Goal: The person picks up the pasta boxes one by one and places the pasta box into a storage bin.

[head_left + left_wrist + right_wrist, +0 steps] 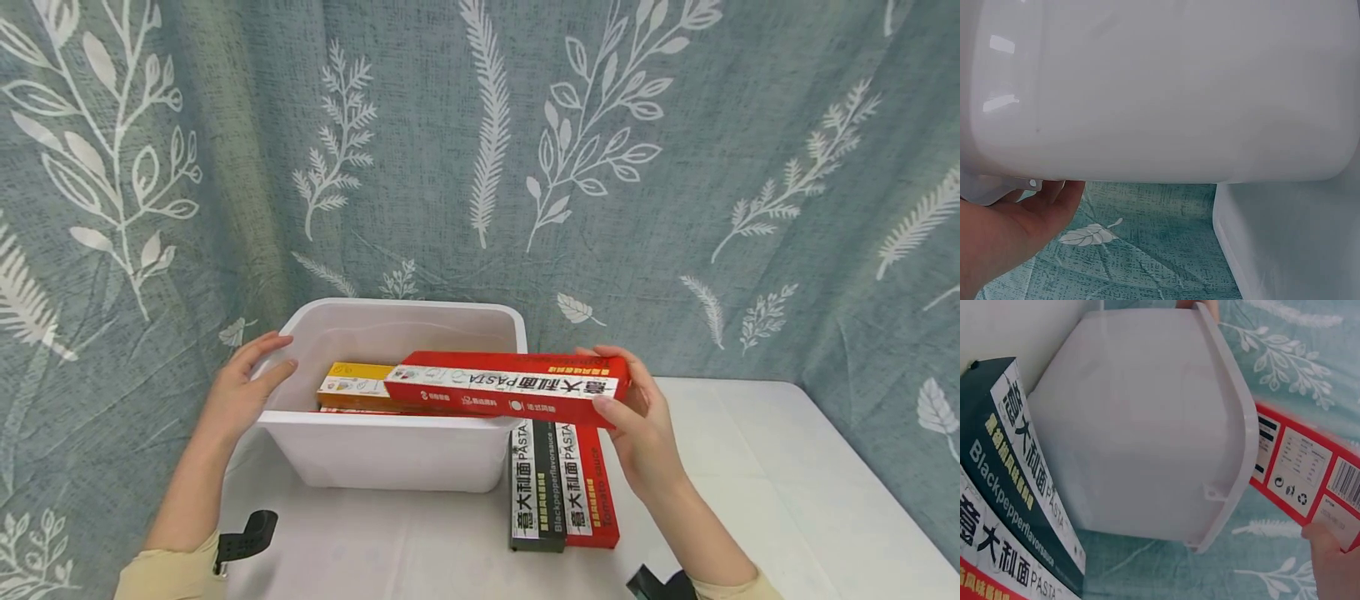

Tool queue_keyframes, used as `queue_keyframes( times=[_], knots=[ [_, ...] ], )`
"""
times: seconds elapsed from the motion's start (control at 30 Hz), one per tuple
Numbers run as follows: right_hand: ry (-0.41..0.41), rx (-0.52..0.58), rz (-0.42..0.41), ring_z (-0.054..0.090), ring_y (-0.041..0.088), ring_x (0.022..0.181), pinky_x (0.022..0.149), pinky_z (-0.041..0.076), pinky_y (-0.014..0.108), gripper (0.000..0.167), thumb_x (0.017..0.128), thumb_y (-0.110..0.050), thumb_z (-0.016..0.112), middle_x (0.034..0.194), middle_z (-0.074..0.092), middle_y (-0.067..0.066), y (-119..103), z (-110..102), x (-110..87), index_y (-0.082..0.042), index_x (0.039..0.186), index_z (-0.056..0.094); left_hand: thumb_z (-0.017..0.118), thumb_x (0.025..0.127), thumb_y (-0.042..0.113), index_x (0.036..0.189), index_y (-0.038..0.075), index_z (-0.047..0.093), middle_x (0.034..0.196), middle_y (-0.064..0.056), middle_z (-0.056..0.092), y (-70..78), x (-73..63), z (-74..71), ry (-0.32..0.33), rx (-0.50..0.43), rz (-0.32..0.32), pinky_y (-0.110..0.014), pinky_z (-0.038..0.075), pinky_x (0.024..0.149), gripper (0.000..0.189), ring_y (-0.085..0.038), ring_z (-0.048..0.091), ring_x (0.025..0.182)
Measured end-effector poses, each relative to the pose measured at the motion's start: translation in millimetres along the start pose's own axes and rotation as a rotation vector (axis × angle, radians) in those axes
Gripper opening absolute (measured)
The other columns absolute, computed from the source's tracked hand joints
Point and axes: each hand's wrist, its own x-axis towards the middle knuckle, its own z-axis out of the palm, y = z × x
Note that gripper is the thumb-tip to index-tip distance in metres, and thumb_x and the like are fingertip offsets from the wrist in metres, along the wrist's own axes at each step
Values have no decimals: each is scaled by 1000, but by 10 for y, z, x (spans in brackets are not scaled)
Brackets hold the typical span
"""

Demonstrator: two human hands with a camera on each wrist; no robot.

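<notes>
Pinching the red pasta box (495, 385) by one end, the right hand (637, 417) has its thumb on the near side and its fingers round the back. The left hand (243, 387), well apart from it, grips the nearest end of the white bin (390, 454) by the rim. The red pasta box lies between the hands, crossing above the rim nearer the right hand, its free end over the opening; whether it touches that rim cannot be told. Toward the left hand, a yellow box (360, 383) lies inside the bin. Below the right hand, a black pepper-sauce box (537, 492) and a tomato-sauce box (588, 492) lie side by side on the table (750, 467).

The held carton looks stiff, light and slightly slippery; a hard squeeze could dent it, and dry pasta inside might snap. Held at one end, it may tip; gripping nearer the middle, across its narrow sides, should balance it better.
</notes>
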Motion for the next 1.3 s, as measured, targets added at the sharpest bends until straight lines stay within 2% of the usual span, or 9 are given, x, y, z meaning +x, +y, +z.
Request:
queue_keyframes(
  times=[0.43, 0.6, 0.83, 0.93, 1.1, 1.2, 1.3],
  knots=[
    [-132, 60, 24, 49, 26, 120, 91, 52, 35, 50, 86, -3, 53, 136, 52, 8, 151, 191, 324, -12, 135, 47, 52, 101, 30, 145, -1, 40, 158, -22, 20, -7, 3, 2, 0, 1, 1, -73, 13, 105, 56, -48, 11, 144],
    [-111, 80, 61, 49, 24, 120, 93, 52, 34, 56, 86, -1, 57, 137, 49, 8, 182, 293, 432, -11, 140, 45, 53, 101, 29, 145, -2, 40, 158, -22, 20, -12, -6, 6, -6, -4, 7, -72, 15, 106, 55, -47, 11, 144],
    [-84, 63, 104, 55, 23, 110, 87, 54, 32, 58, 87, 0, 59, 128, 52, 8, 229, 368, 522, -12, 142, 43, 52, 101, 28, 147, -1, 38, 159, -21, 18, -10, -23, 16, -21, -20, 0, -72, 15, 105, 56, -47, 10, 144],
    [-105, -3, 109, 56, 24, 112, 90, 53, 34, 57, 88, -2, 61, 131, 52, 7, 252, 386, 546, -12, 142, 45, 52, 101, 28, 147, -1, 38, 159, -21, 17, -5, -27, 12, -23, -25, -2, -72, 15, 105, 56, -47, 10, 144],
    [-142, -219, 88, 51, 25, 125, 96, 50, 37, 59, 87, -11, 70, 139, 52, 4, 270, 426, 567, -15, 142, 50, 52, 101, 29, 147, -1, 38, 159, -21, 17, -1, -29, 6, -20, -19, -2, -73, 15, 105, 56, -47, 10, 144],
    [-177, -364, 52, 44, 20, 135, 105, 42, 39, 58, 86, -18, 75, 141, 51, 0, 291, 447, 577, -19, 140, 54, 51, 101, 29, 147, -2, 38, 159, -22, 18, 10, -32, 4, -14, -11, -4, -72, 14, 105, 56, -47, 10, 144],
    [-221, -488, -12, 36, 12, 139, 112, 31, 44, 51, 86, -21, 76, 143, 51, -5, 322, 460, 573, -20, 135, 60, 51, 101, 30, 147, -2, 38, 159, -22, 18, 19, -35, 9, -13, -15, -8, -73, 14, 105, 57, -47, 10, 144]
  ],
)
